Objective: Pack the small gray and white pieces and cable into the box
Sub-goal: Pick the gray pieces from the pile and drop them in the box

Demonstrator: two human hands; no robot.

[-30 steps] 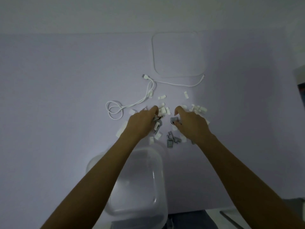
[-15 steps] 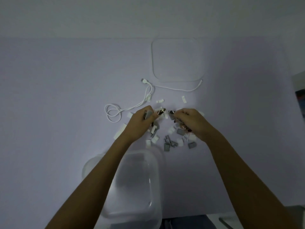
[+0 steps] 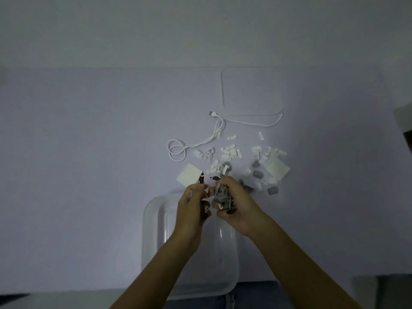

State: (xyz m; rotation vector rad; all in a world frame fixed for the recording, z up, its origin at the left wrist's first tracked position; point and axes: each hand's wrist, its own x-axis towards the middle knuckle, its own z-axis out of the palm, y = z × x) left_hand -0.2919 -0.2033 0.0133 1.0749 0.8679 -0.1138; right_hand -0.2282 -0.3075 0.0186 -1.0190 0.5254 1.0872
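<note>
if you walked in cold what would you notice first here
Probably the two hands at the centre: the right hand holds a clump of gray pieces beside the left hand, both over the far end of the clear box. Beyond them, white and gray pieces lie scattered on the table, with a white cable looped to their left and a lid further back.

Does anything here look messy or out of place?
Nothing looks broken. Small pieces lie scattered on the table beyond the clear box, and the white cable sprawls loosely beside them.
</note>
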